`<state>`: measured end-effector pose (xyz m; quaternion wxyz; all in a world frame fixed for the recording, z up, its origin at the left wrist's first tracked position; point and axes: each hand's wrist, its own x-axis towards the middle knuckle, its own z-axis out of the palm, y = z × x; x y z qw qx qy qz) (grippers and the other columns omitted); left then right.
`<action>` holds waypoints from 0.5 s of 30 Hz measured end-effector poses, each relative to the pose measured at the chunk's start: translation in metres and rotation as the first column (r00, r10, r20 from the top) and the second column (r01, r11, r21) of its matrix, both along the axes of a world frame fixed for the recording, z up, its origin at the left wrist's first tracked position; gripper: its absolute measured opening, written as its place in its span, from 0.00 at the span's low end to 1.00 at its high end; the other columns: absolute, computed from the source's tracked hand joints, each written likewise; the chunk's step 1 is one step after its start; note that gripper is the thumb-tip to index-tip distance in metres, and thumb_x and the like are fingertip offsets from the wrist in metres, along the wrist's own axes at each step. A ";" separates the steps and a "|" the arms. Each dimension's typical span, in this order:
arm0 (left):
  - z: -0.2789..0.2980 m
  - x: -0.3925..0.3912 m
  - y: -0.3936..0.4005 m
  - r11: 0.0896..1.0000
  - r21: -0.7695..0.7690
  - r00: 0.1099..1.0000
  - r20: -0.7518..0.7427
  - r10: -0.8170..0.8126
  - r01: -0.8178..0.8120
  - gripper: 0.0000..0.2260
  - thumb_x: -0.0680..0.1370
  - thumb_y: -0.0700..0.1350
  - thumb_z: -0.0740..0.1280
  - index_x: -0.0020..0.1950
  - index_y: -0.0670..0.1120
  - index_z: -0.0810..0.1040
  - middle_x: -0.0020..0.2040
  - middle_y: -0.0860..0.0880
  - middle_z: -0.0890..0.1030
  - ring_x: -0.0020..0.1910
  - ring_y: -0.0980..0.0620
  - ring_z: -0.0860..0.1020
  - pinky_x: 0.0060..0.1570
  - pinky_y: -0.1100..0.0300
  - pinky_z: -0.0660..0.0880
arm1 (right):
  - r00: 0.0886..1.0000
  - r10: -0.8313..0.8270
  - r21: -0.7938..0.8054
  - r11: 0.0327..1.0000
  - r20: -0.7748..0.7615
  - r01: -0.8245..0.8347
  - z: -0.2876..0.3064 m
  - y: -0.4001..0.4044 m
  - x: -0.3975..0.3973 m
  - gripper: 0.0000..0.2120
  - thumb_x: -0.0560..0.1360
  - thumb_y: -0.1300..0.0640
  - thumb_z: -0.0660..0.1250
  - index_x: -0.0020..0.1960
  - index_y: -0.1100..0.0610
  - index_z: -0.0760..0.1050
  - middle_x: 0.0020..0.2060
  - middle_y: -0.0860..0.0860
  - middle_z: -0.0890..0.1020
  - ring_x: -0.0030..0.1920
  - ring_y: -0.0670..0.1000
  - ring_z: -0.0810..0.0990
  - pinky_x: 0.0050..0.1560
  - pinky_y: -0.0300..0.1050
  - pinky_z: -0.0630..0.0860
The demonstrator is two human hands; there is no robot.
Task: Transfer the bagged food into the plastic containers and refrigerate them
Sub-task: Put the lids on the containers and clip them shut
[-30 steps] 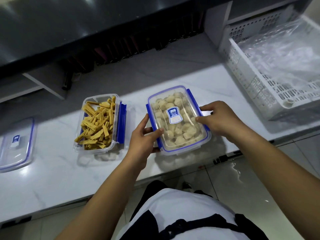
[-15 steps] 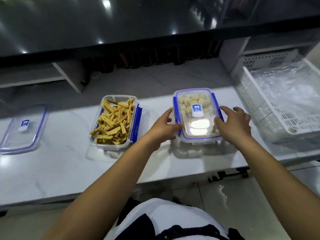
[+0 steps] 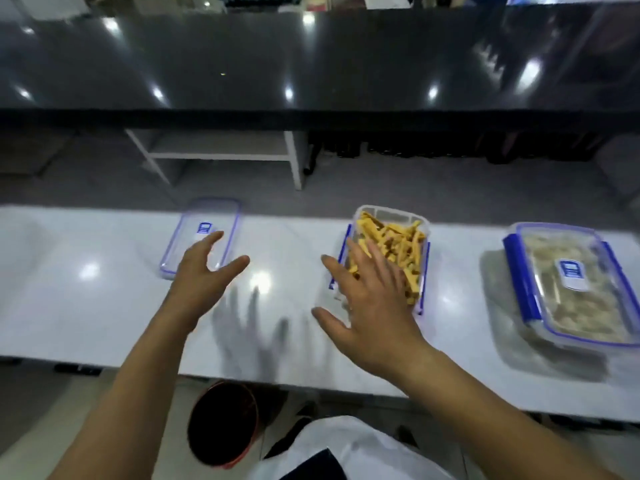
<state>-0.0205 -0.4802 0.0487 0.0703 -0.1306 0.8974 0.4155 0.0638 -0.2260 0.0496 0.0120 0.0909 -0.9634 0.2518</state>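
A clear lidless container of yellow sticks stands on the white counter. My right hand hovers open over its near left corner, fingers spread. A loose clear lid with blue rim lies flat further left, and my left hand is open just above its near end, holding nothing. At the far right sits the lidded container of pale balls, its blue clips down, apart from both hands.
A dark glossy upper counter overhangs the back, with white shelf supports under it. A round reddish bin stands on the floor below the counter's front edge.
Both hands have let go of the lidded container of balls and moved left. The view has swung left, so that container now sits at the right edge.
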 end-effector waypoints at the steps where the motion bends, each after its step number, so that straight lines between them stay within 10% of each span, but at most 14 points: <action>1: -0.017 -0.013 -0.021 0.980 -0.194 0.999 0.008 0.035 -0.033 0.36 0.74 0.60 0.73 0.78 0.56 0.63 0.79 0.47 0.62 0.78 0.45 0.60 0.74 0.46 0.61 | 0.999 0.049 0.038 0.998 0.015 -0.049 -0.007 -0.020 -0.005 0.33 0.77 0.35 0.56 0.79 0.44 0.57 0.81 0.51 0.50 0.80 0.55 0.39 0.78 0.59 0.42; 7: -0.076 -0.065 -0.069 0.885 -0.454 0.974 0.227 0.009 0.098 0.55 0.66 0.75 0.67 0.81 0.57 0.40 0.82 0.46 0.40 0.80 0.37 0.42 0.76 0.38 0.45 | 0.968 0.153 0.216 0.957 0.198 -0.195 -0.075 -0.093 -0.034 0.32 0.80 0.35 0.52 0.80 0.42 0.47 0.80 0.49 0.37 0.78 0.54 0.31 0.77 0.58 0.35; 15: -0.092 -0.096 -0.081 0.813 -0.539 0.959 0.271 -0.083 0.222 0.54 0.63 0.76 0.68 0.80 0.62 0.42 0.82 0.47 0.42 0.77 0.34 0.54 0.72 0.38 0.57 | 0.981 0.068 0.285 0.951 0.182 -0.119 -0.125 -0.092 -0.024 0.31 0.80 0.32 0.42 0.80 0.39 0.43 0.81 0.46 0.42 0.79 0.50 0.35 0.77 0.59 0.41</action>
